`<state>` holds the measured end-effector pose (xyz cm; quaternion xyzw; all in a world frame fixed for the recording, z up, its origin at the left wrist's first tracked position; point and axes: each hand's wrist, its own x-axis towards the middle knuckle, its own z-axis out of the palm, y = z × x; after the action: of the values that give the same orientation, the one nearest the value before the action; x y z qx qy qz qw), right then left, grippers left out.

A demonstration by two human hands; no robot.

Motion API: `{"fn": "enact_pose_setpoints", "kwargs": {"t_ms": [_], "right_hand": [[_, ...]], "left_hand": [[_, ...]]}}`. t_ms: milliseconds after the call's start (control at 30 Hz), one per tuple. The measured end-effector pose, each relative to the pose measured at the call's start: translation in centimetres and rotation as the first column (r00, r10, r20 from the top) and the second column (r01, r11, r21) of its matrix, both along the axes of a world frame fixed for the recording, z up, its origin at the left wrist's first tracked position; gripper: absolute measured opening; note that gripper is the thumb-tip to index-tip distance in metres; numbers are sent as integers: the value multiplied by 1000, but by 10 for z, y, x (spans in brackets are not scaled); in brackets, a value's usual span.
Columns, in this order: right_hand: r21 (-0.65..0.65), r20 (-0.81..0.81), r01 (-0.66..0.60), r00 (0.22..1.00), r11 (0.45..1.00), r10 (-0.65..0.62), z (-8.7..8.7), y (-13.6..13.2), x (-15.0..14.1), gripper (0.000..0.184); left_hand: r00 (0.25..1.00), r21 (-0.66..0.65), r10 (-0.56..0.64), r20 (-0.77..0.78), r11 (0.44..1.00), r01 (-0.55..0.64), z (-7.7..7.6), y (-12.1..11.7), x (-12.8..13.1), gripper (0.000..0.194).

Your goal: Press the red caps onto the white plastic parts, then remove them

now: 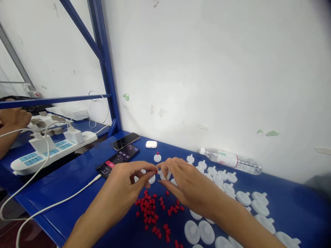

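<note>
My left hand (126,181) pinches a small red cap (156,172) between thumb and forefinger. Close against it, my right hand (182,177) has its thumb and fingers around a white plastic disc (164,175) with a short stem, partly covered by the fingers. Just beyond both hands stands a white disc (157,157) with a red cap on its stem. More white discs show behind my left fingers. Below the hands lies a loose pile of red caps (148,206). Many bare white discs (229,189) spread out to the right, some under my right forearm.
Two phones lie at the left, one with a lit timer (120,158). A white earbud case (151,144) and a plastic bottle (232,161) rest near the wall. A power strip (51,153) with cables stands left, with another person's hand (15,119) beyond the blue frame (103,69).
</note>
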<state>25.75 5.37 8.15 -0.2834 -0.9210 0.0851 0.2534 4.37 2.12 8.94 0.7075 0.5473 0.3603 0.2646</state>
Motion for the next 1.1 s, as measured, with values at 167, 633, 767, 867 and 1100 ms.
{"fn": "enact_pose_setpoints", "kwargs": {"t_ms": [167,633,767,867,1100], "right_hand": [[52,-98,-7,995,999,12,4,-3,-1,20],[589,3,-49,998,807,58,9,-12,-12,31],[640,16,-18,1000,768,10,11,-16,-15,34],[666,48,-23,999,745,-12,10,-16,-17,33],[518,69,-77,996,852,48,10,-18,-15,32]], "left_hand": [[1000,37,13,7,999,-13,1,0,0,26],[975,286,-55,-217,951,117,0,-5,0,29],[970,295,-56,-238,947,127,0,-5,0,26],[961,322,-40,-275,938,131,-1,-4,0,26],[933,348,-40,-358,921,174,-3,-5,-2,26]]}}
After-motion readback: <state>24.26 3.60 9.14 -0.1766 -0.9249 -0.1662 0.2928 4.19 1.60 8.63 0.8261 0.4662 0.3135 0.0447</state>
